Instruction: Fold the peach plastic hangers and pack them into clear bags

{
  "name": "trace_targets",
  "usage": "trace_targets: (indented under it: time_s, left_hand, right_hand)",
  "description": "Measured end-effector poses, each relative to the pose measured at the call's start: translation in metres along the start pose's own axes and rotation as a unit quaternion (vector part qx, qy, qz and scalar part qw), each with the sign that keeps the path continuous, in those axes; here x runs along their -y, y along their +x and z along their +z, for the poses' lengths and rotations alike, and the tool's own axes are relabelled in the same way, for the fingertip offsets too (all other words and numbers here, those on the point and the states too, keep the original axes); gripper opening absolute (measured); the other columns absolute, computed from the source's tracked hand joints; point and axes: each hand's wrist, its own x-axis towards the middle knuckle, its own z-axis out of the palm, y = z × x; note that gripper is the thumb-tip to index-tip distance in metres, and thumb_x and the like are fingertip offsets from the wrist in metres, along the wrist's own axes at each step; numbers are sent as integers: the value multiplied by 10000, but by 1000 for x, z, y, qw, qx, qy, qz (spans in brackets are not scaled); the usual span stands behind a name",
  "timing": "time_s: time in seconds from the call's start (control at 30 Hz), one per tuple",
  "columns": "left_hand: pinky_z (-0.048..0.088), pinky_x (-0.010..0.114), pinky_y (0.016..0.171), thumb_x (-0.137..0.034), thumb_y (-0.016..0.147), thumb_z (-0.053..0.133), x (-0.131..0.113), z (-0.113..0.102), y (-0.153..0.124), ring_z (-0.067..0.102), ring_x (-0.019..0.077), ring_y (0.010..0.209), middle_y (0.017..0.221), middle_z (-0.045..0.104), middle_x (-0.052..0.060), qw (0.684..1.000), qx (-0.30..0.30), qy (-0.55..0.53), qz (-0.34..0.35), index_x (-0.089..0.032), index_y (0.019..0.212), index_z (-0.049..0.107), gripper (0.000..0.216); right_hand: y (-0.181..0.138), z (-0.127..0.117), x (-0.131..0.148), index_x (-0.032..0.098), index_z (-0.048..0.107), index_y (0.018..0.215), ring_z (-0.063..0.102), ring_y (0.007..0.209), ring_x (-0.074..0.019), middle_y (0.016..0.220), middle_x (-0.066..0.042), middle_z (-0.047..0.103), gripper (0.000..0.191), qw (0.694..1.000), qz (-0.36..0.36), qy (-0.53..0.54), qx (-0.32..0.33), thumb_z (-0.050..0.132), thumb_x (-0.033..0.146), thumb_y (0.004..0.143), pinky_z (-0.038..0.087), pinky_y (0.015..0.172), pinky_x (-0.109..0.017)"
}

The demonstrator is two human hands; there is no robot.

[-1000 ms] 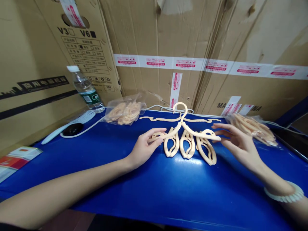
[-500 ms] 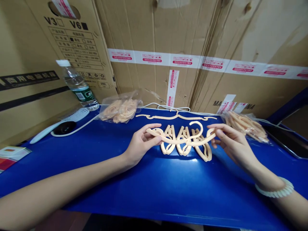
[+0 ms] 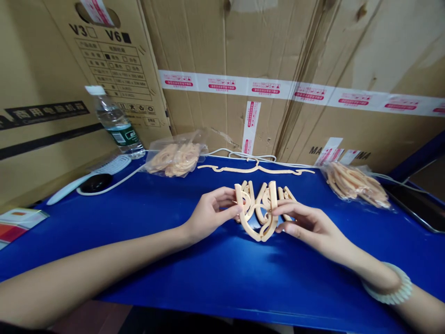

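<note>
Between my two hands is a beige folding clothes hanger [image 3: 247, 228], its two arms bent upward into a narrow U shape. My left hand [image 3: 213, 211] pinches its left arm between thumb and fingers. My right hand [image 3: 309, 222] grips the other arm from the right, fingertips against it. Behind the held hanger, several folded hangers [image 3: 288, 191] lie in a row, partly hidden by it and by my fingers. Farther back, one unfolded hanger [image 3: 236, 170] lies spread out flat on the blue table [image 3: 208, 273].
Clear bags of folded hangers lie at the back left [image 3: 175, 157] and back right [image 3: 356, 183]. A water bottle [image 3: 120, 125], a black mouse [image 3: 95, 183] and a white cable [image 3: 114, 189] are at left. Cardboard boxes [image 3: 215, 41] stand behind; a dark phone-like slab [image 3: 417, 206] lies right.
The hanger in my hands has gone from spread wide to folded up, its arms swung upward. My hands have come closer together, the right one moving left.
</note>
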Motion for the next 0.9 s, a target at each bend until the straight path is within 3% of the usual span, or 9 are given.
trace_targets:
  time_s: [0.1,0.27,0.4,0.53,0.63,0.73,0.9]
  left_hand:
    - [627,249,681,-227,785,812,2,1,0,715,167,840,948,747,79,1000,12,-6,9,-117,1017,656,301]
    - [630,256,654,-197,761,831,6,0,-1,703,160,815,917,708,37,999,15,-29,39,-156,940,582,309]
    - [632,273,759,-174,803,789,6,0,-5,710,155,853,931,702,36,997,27,6,65,-157,938,620,217]
    - [588,347,985,-175,867,736,3,0,-10,663,213,1140,1200,673,91,991,65,58,99,-181,1108,688,246]
    - [552,380,1063,-170,871,736,1,0,-13,571,257,1309,1383,582,103,985,108,78,107,-213,1196,695,331]
    - [569,391,1047,-161,865,741,2,0,-13,563,272,1324,1448,528,104,984,134,67,96,-243,1269,681,416]
    - [575,410,1041,-162,867,739,2,1,-12,602,265,1275,1474,502,102,989,120,36,76,-266,1302,675,451]
  right_hand:
    - [-3,1,0,299,696,1271,684,1116,-237,1377,-100,620,335,999,2,-15,29,667,342,940,587,916,-365]
    - [-4,2,0,336,647,1358,681,1115,-232,1527,-96,477,429,999,14,14,44,677,350,931,604,912,-370]
    - [-5,4,-1,350,606,1404,672,1103,-216,1582,-87,378,514,1000,15,-1,26,713,361,901,608,918,-352]
    - [-6,5,1,385,569,1432,687,1034,-168,1617,-68,286,561,1000,12,-1,21,722,348,893,605,937,-334]
    - [-6,5,3,389,570,1429,685,1045,-170,1617,-61,272,553,1000,6,12,20,716,347,898,600,960,-346]
    - [-6,5,4,383,569,1431,675,1095,-194,1613,-61,272,548,999,1,18,26,711,347,902,599,970,-362]
    - [-5,3,4,394,567,1422,622,1230,-237,1596,-58,292,518,999,-24,19,33,687,306,926,581,1007,-382]
